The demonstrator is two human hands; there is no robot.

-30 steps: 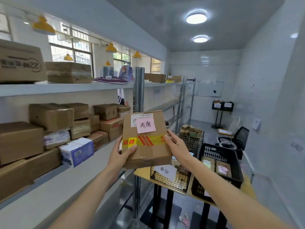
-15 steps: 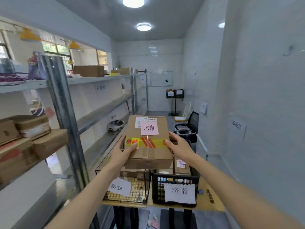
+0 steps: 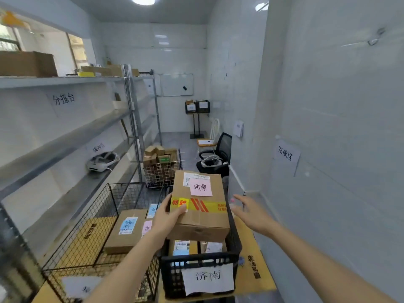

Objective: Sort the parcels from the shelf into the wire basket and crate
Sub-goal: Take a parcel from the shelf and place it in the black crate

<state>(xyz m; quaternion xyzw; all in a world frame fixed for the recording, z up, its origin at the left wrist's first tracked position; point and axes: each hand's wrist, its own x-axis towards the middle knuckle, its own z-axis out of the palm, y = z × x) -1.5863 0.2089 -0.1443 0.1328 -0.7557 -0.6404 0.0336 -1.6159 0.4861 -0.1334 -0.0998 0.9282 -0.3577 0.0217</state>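
The cardboard parcel [image 3: 200, 204] hangs over the black crate [image 3: 201, 262], its pink slip matching the characters on the crate's paper label [image 3: 207, 278]. Only the left hand [image 3: 167, 217] has it, fingers curled over the near left corner across the yellow tape, thumb on top. The right hand [image 3: 251, 213] hovers just beside the parcel's right side, fingers spread wide and holding nothing. The box looks stiff and square-edged, and I'd guess fairly light, since one hand carries it level. The plain card should grip well, the glossy tape band less so. A steadier hold would be a palm on each side wall below the tape. Two smaller parcels already lie in the crate beneath it, so it will likely rest on top of them. The wire basket [image 3: 96, 232] stands touching the crate's left side on the yellow counter [image 3: 253, 270], with its own parcels inside.
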